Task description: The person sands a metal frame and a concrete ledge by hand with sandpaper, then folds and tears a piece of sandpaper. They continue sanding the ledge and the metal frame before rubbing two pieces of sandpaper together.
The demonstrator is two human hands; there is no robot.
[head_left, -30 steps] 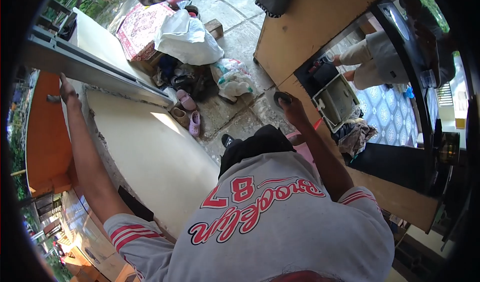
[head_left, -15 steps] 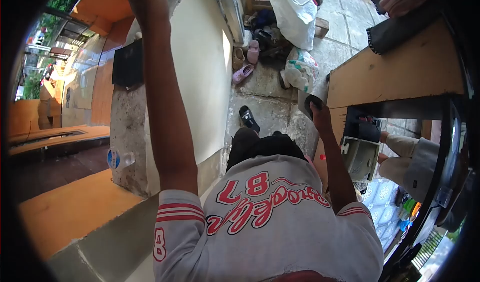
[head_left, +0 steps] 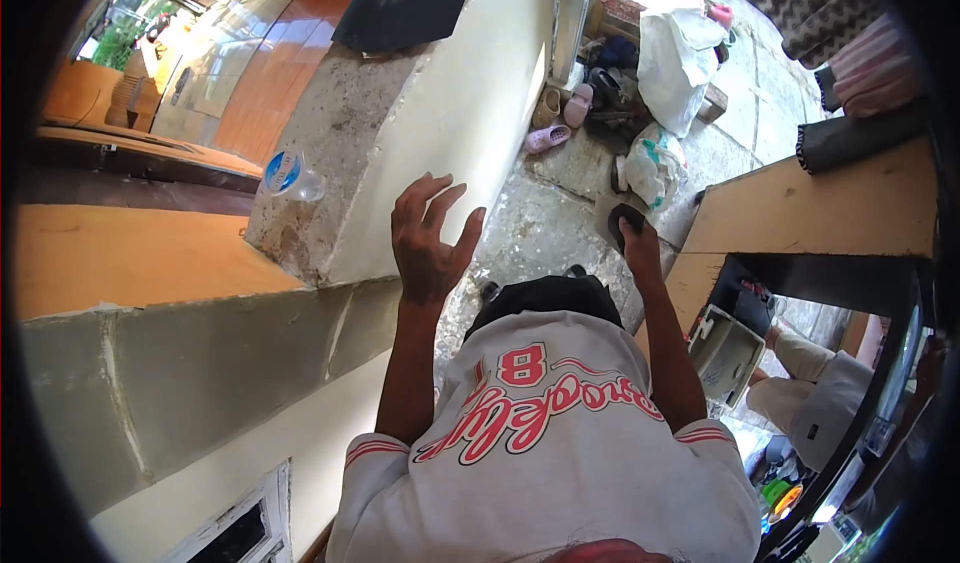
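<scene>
My left hand (head_left: 432,238) is raised in front of the cream wall (head_left: 460,93), its fingers spread and bent, holding nothing. In my right hand (head_left: 640,243) is a dark handle (head_left: 626,219) joined to a flat greyish blade (head_left: 606,217), which looks like a putty knife or trowel. That tool hangs over the concrete floor (head_left: 540,203), close to a small plastic bag (head_left: 655,168). A black sheet (head_left: 402,15) lies on the rough top of the low wall (head_left: 335,103), beyond my left hand. A clear plastic cup (head_left: 292,177) with a blue label rests on the same ledge.
Shoes and purple clogs (head_left: 547,139) are piled by a white sack (head_left: 678,68). To the right stands a wooden cabinet (head_left: 800,203) with a mirror or glass (head_left: 890,383), where a person's light clothing (head_left: 830,408) shows. Hanging fabric (head_left: 880,68) is at the upper right.
My left hand has come down from the top edge to the middle, now with fingers spread. The view has turned, bringing the ledge and black sheet rightward. My right hand still holds the tool.
</scene>
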